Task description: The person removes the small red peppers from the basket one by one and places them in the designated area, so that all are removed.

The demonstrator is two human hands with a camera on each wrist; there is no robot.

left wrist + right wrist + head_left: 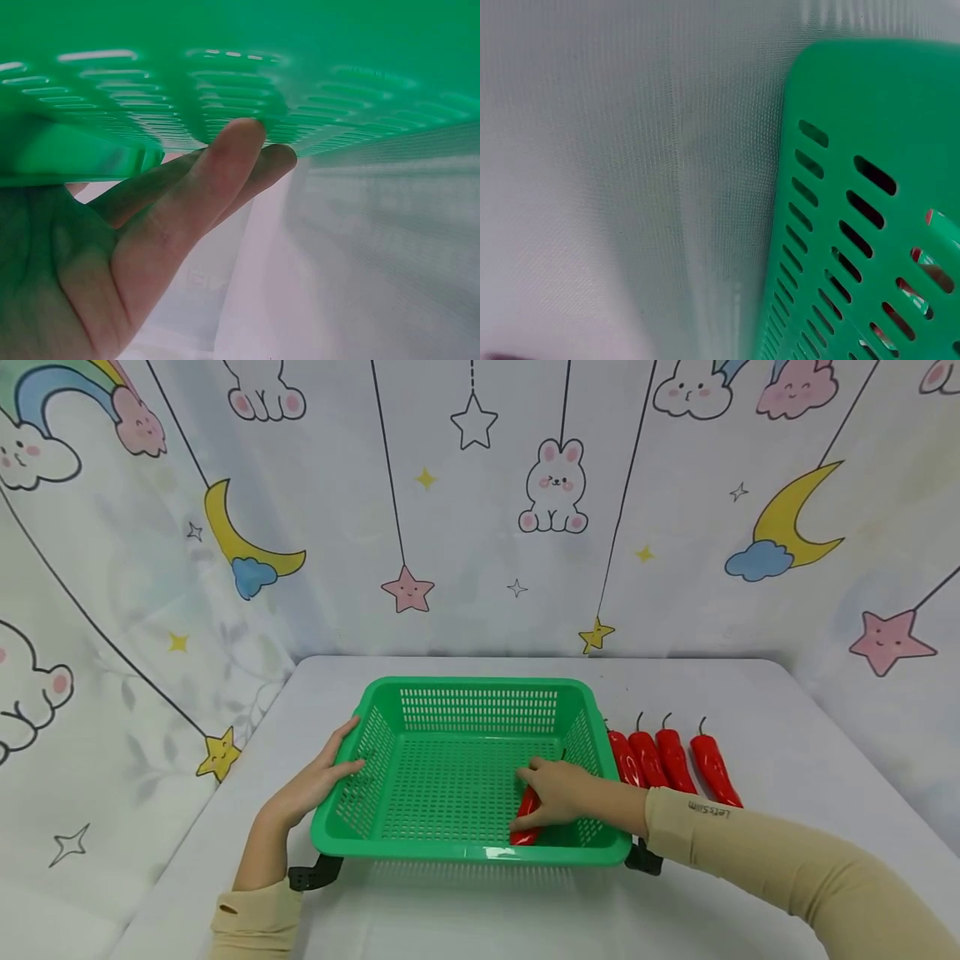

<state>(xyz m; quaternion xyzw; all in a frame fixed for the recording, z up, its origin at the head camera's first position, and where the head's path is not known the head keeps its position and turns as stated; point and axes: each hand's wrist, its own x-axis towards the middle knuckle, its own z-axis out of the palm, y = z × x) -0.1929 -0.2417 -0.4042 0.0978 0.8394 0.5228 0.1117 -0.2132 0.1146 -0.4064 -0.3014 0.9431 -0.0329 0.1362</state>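
A green slotted plastic basket (450, 777) sits on the white table. Inside it, toward the near right, my right hand (566, 789) grips a glossy red chili pepper (528, 814), thumb on the near side and fingers on the far side. A dark stem shows just beyond that hand; whether it belongs to the same pepper I cannot tell. My left hand (318, 781) rests at the basket's left rim with extended fingers. In the left wrist view its thumb (232, 150) lies against the slotted wall. Red bits (911, 296) show through the slots in the right wrist view.
Several red chili peppers (675, 760) lie in a row right of the basket, stems pointing away; my right forearm crosses in front of them. Behind the table (757, 710) hangs a patterned cloth (480, 510). Black bands (315, 872) are at the wrists.
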